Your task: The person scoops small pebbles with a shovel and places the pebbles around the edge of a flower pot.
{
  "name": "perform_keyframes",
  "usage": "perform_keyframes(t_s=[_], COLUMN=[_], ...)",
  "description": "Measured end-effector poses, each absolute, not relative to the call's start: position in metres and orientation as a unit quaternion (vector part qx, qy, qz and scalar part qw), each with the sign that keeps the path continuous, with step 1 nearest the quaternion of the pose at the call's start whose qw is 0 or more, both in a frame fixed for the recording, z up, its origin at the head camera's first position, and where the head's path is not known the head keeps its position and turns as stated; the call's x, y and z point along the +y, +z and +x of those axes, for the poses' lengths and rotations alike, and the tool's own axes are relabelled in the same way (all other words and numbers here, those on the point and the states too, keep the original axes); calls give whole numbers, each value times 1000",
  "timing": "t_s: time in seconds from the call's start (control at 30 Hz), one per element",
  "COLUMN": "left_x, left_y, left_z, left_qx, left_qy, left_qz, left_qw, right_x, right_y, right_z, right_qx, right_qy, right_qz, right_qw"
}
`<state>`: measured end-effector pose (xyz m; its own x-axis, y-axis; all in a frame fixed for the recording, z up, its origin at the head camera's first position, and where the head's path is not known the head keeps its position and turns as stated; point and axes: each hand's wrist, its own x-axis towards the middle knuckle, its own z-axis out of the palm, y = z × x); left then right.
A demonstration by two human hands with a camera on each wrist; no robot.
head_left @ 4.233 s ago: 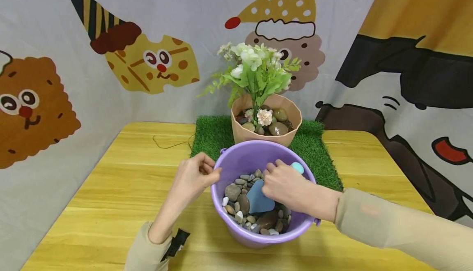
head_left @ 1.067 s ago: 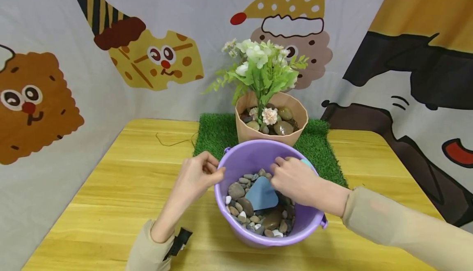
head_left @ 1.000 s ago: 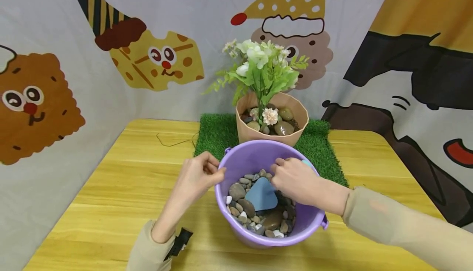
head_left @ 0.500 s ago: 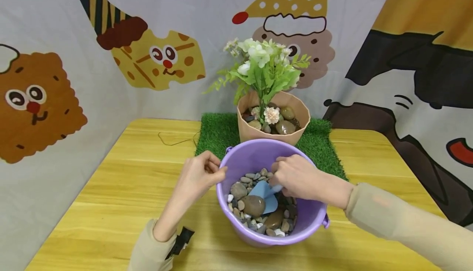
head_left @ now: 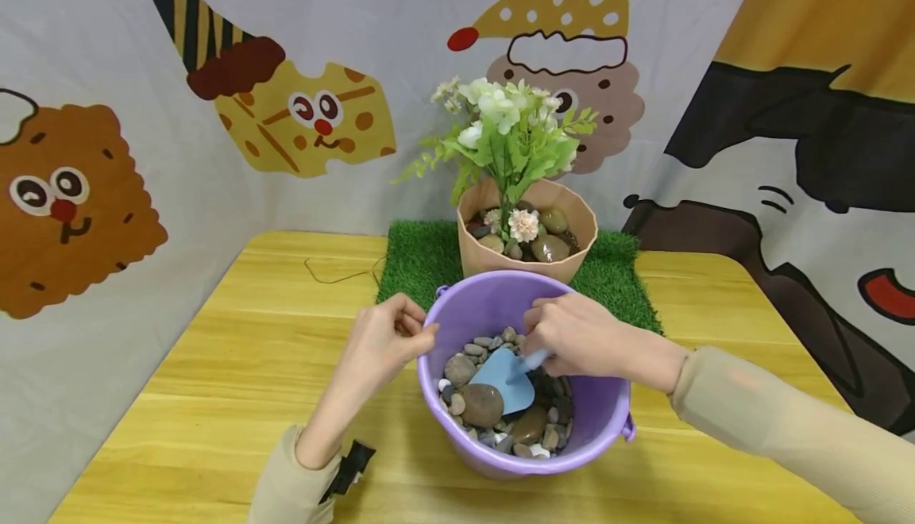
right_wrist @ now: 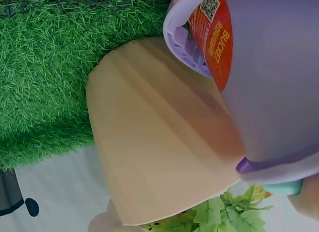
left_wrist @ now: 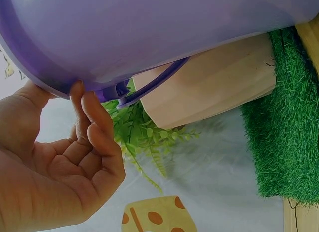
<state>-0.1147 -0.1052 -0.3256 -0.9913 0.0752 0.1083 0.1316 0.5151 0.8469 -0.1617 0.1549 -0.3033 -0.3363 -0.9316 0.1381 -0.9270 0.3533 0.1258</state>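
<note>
A purple bucket (head_left: pixel 468 314) stands on the table with grey, brown and white stones in its bottom. My left hand (head_left: pixel 386 337) pinches its left rim between thumb and fingers; in the left wrist view the fingers touch the bucket wall (left_wrist: pixel 149 27) beside the handle joint. Inside the bucket, my right hand (head_left: pixel 572 337) grips the handle of a small blue shovel (head_left: pixel 511 385). The shovel's blade lies tilted among the stones. A large brown stone (head_left: pixel 480 405) rests against the blade's front left edge. In the right wrist view the shovel's teal handle end (right_wrist: pixel 283 188) shows past the rim.
Behind the bucket, a beige flowerpot (head_left: pixel 515 268) with white flowers (head_left: pixel 496 107) and stones stands on a green artificial grass mat (head_left: pixel 411 262). A thin dark string (head_left: pixel 332 279) lies on the wooden table (head_left: pixel 286 381). A cartoon-printed cloth hangs behind.
My right hand has turned and risen slightly, so the shovel's handle neck now shows above the blade. The large brown stone has shifted at the blade's edge. My left hand stays on the rim.
</note>
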Motion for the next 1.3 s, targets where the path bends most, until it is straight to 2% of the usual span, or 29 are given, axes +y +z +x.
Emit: perform_keyframes(t_s=[0.57,1.3], left_x=[-105,-104], left_y=[-328,-327], left_z=[-116,-114], left_qx=[-871,-875], left_qy=[-484,-480], left_qz=[-66,-50], left_qw=[43,40], right_x=[166,187], right_y=[-288,-258], right_z=[-164,-168], right_qx=[-842,-873], right_qy=[64,83], right_qz=[535,464], right_qw=[38,125])
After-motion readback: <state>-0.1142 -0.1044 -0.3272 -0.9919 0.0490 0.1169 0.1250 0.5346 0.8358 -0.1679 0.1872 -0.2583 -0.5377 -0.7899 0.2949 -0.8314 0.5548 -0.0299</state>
